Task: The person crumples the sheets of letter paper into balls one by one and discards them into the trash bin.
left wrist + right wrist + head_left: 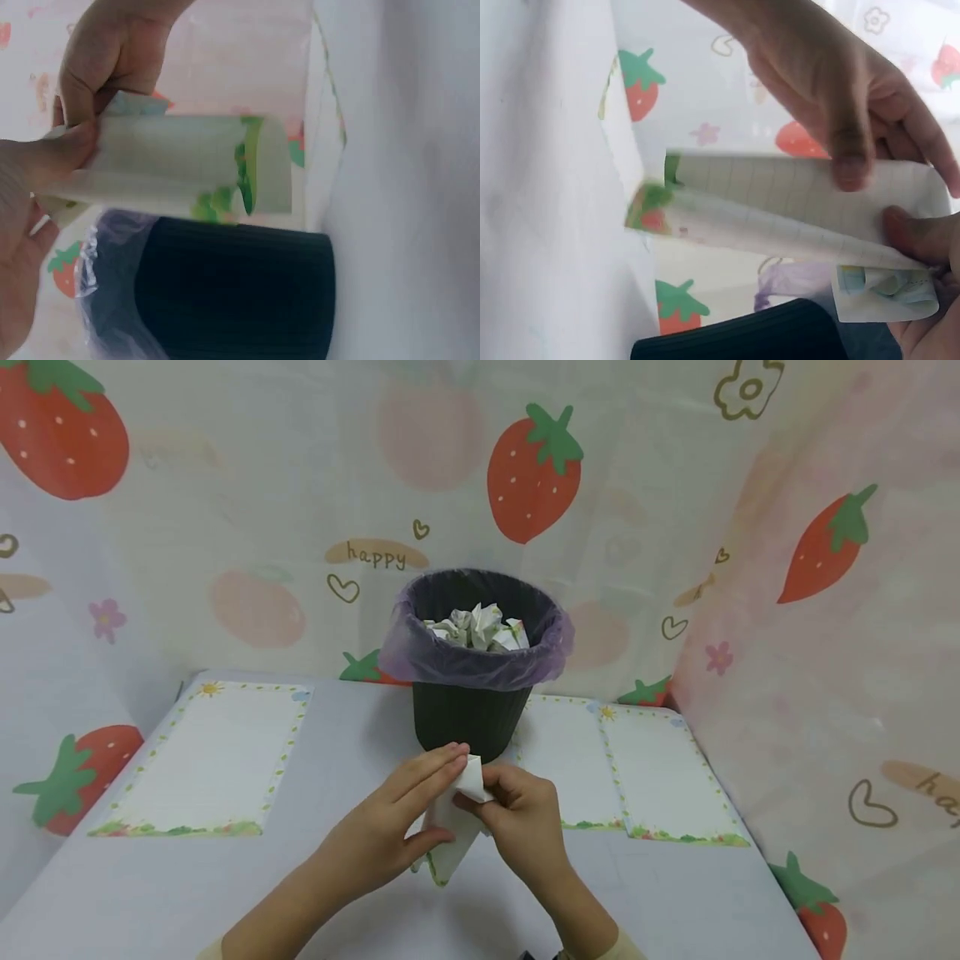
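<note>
A sheet of lined paper with a green leafy border [450, 843], partly folded and crumpled, is held up between both hands in front of the bin. My left hand [401, 818] holds it from the left, its thumb on one face and its fingers on the other, as the right wrist view shows. From the other side my right hand [528, 814] pinches the folded upper part, fingers curled. In the left wrist view the paper [172, 157] hangs as a curved flap with its printed edge away from the hands. A crumpled fold [889, 292] sticks out beside the right hand.
A black bin [468, 718] with a purple liner [480, 670] stands behind the hands, holding crumpled paper [483, 625]. Flat bordered sheets lie at left [210, 760] and right [675, 777], another [570, 760] partly behind the bin. Strawberry-print curtains [285, 468] enclose the white table [315, 910].
</note>
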Demonstrator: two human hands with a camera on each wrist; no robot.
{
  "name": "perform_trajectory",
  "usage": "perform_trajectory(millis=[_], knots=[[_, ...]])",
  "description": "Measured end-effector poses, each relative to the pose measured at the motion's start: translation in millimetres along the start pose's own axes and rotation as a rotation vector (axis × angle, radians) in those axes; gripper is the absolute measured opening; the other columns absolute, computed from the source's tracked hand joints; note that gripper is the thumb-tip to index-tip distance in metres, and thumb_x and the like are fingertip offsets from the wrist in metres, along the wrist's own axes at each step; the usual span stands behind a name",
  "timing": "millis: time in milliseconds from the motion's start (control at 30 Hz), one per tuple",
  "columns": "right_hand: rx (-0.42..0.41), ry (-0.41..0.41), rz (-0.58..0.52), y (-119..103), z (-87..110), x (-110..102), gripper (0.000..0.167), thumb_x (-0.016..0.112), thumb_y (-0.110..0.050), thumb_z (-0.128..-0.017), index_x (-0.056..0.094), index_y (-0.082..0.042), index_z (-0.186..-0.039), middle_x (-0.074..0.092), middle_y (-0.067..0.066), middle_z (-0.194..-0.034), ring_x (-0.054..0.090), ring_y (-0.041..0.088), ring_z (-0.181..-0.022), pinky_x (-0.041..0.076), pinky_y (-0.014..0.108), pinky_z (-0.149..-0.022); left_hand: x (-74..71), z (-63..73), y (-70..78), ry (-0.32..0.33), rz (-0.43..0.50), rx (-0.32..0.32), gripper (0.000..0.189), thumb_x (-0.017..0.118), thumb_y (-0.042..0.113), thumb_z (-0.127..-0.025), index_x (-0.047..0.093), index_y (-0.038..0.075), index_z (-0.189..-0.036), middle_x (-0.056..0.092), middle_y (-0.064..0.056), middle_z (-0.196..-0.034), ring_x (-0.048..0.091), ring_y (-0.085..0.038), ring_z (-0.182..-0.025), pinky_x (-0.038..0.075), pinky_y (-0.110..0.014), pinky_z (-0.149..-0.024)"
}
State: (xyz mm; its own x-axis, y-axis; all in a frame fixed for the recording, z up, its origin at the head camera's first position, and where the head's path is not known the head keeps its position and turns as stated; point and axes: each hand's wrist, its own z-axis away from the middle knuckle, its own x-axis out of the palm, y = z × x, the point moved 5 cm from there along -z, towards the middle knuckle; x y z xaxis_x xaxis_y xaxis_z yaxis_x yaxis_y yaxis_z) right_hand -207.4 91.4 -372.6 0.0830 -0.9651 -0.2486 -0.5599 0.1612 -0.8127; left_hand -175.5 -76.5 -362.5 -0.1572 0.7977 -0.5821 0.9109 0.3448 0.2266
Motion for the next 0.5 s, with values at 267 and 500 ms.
perform_trajectory(millis=[267, 500], knots=[[0.257, -0.040, -0.136, -2, 5.1, 3, 0.038, 0.088, -0.006, -0.078, 0.066, -0.007, -0.108, 0.077, 0.011, -0.092, 0.075, 0.017, -0.078, 0.062, 0.028, -0.071, 1.2, 5.3, -6.2, -0.004, -0.134, -0.089, 0.096, 0.093, 0.011, -0.070, 0.043, 0.001, -0.152, 0.053, -0.011, -0.144, 0.050, -0.026, -0.134, 0.034, -0.021, -0.118], [-0.073, -0.261, 0.029, -23, 5.5, 7, 0.052, 0.084, -0.006, -0.083, 0.060, -0.009, -0.129, 0.074, 0.008, -0.109, 0.071, 0.015, -0.095, 0.060, 0.027, -0.082, -7.7, 10.9, -17.4, 0.096, -0.101, -0.194, 0.068, 0.091, 0.000, -0.072, 0.065, 0.009, -0.134, 0.068, -0.004, -0.119, 0.063, -0.021, -0.112, 0.050, -0.016, -0.099]])
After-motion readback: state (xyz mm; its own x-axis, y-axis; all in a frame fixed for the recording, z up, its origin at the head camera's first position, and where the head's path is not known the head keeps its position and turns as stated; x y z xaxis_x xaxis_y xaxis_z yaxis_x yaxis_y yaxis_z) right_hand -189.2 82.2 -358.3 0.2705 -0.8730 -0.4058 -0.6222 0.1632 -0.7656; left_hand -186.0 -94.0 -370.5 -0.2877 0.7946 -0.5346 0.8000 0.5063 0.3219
